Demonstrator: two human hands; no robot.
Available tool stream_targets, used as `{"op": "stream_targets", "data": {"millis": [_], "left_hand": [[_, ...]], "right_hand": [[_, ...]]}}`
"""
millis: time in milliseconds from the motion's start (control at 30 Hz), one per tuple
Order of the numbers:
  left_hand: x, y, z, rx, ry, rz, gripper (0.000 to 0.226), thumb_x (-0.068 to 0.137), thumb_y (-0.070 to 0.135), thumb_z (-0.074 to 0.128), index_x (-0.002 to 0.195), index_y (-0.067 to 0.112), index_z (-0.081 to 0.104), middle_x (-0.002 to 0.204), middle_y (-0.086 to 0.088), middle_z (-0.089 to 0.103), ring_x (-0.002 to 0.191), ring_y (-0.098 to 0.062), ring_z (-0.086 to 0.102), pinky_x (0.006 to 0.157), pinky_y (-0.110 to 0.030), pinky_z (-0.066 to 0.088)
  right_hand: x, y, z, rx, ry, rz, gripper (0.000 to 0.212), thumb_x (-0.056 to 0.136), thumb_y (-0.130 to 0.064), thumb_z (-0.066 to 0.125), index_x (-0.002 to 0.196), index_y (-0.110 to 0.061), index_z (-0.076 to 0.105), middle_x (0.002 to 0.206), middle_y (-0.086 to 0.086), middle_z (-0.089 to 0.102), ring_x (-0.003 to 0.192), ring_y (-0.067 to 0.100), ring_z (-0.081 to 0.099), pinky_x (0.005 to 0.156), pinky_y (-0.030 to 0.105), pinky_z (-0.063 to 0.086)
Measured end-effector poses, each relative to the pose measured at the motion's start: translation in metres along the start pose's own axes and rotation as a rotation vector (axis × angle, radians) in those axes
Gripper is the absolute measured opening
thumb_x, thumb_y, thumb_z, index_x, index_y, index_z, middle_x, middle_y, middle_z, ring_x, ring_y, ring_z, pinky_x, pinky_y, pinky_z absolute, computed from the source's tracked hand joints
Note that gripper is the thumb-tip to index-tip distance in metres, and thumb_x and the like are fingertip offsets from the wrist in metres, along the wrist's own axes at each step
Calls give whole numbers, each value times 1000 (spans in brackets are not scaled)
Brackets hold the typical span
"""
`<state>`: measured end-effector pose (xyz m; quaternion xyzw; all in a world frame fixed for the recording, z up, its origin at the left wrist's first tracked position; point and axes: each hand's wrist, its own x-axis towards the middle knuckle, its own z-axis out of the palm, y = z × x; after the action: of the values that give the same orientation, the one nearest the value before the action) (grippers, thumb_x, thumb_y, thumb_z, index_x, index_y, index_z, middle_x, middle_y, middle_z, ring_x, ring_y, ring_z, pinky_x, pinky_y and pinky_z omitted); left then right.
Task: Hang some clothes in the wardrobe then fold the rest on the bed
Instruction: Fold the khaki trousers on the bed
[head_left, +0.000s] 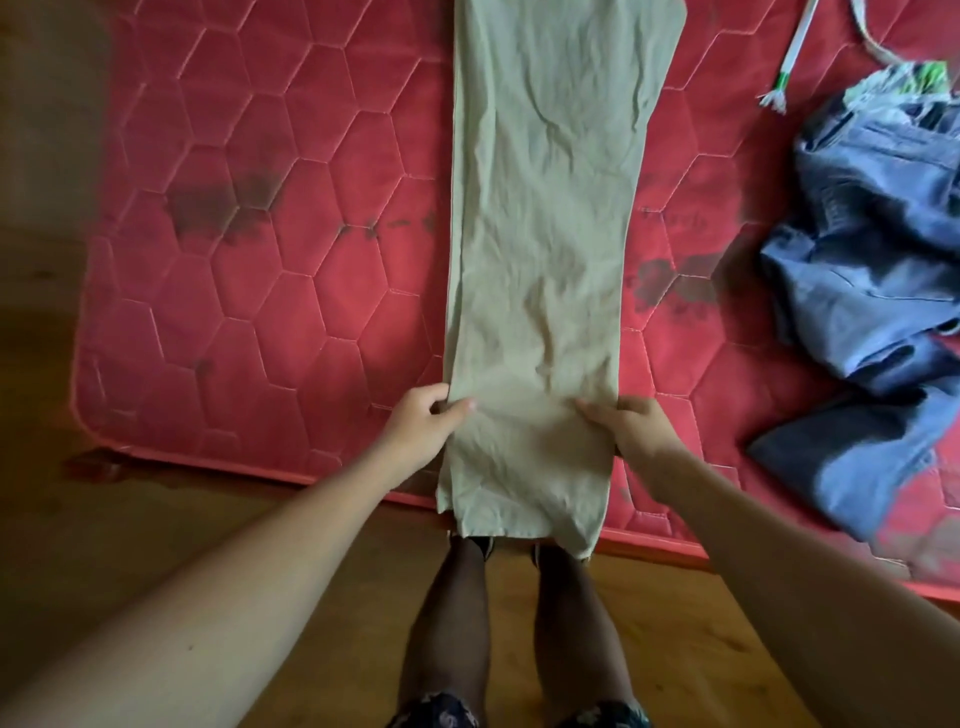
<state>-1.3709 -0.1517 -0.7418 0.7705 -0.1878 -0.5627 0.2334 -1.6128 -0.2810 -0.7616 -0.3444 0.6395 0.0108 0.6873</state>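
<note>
Now the left hand (422, 423) and right hand (636, 427) pinch the pants' (545, 249) near end; the pants stretch straight away across the bed (291, 291).

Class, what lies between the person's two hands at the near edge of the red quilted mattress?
Head view: the long wrinkled beige cloth garment spans the gap between left hand and right hand, each pinching one side edge.

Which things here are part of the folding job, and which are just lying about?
Job: beige trousers, pinched at the sides by left hand and right hand; crumpled jeans; red mattress.
Lying about: green-and-white cord.
</note>
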Motion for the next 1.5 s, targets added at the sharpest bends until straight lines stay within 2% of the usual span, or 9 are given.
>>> {"op": "stream_targets", "data": {"millis": [133, 267, 567, 767, 933, 1167, 1300, 1433, 1500], "left_hand": [[-15, -15, 8, 26, -181, -127, 17, 96, 21, 67, 113, 19, 69, 95, 8, 74, 78, 2, 69, 66, -16, 52], [-25, -41, 11, 132, -198, -169, 18, 98, 29, 64, 104, 15, 73, 103, -2, 76, 97, -14, 71, 91, -35, 55], [-54, -56, 19, -54, -178, -225, 7, 101, 37, 56, 108, 37, 60, 112, 8, 70, 103, -12, 69, 88, -44, 60], [-72, -70, 16, 66, -93, -151, 13, 96, 27, 66, 101, 16, 61, 100, -10, 72, 93, -24, 71, 87, -48, 55], [-84, -54, 6, -228, -152, -130, 69, 98, 6, 61, 143, 53, 40, 123, 0, 69, 113, -6, 66, 93, -25, 49], [-64, 17, -48, -203, -255, -50, 57, 92, -20, 42, 120, 21, 72, 126, 1, 68, 116, -6, 63, 94, -23, 53], [-21, 60, -61, -221, -117, 92, 12, 82, -9, 64, 91, -2, 60, 85, -2, 53, 75, -7, 55, 70, -20, 44], [7, 133, -75, -217, -54, 305, 37, 91, -19, 46, 88, 10, 69, 81, 8, 68, 78, 1, 60, 72, -17, 45], [31, 173, -82, -390, -6, 359, 32, 95, -8, 47, 93, 14, 70, 86, 6, 73, 83, -8, 66, 74, -23, 51]], "right_hand": [[-6, 21, 10, -42, -122, 140, 23, 89, -12, 75, 109, -2, 72, 105, 12, 77, 97, 29, 74, 92, 45, 59], [-20, 46, 12, -81, -166, 165, 19, 84, -10, 80, 101, -7, 75, 101, 7, 78, 97, 27, 74, 88, 41, 59], [-46, 73, 16, -82, -136, 172, 28, 87, -15, 79, 112, -6, 71, 105, 7, 77, 96, 23, 75, 81, 35, 60], [-71, 79, 18, -35, -68, 104, 35, 88, -4, 74, 119, -10, 60, 107, 17, 74, 97, 33, 73, 83, 50, 61], [-98, 46, 15, 34, -89, -49, 59, 91, 9, 57, 128, -37, 51, 84, 13, 71, 73, 29, 70, 64, 43, 59], [-92, -29, -16, -97, -213, -196, 49, 87, 22, 43, 103, -12, 75, 97, 17, 73, 84, 21, 70, 71, 30, 59], [-67, -71, -21, -365, -76, -440, 36, 86, 1, 74, 86, -35, 75, 107, -4, 67, 92, 11, 64, 85, 20, 48], [-47, -129, -26, 53, -193, -483, 5, 94, -4, 64, 94, -9, 67, 97, 12, 73, 94, 28, 67, 88, 38, 53], [-26, -174, -28, 219, -188, -494, 30, 90, -34, 68, 103, -8, 65, 91, 13, 69, 89, 28, 63, 83, 39, 52]]}}
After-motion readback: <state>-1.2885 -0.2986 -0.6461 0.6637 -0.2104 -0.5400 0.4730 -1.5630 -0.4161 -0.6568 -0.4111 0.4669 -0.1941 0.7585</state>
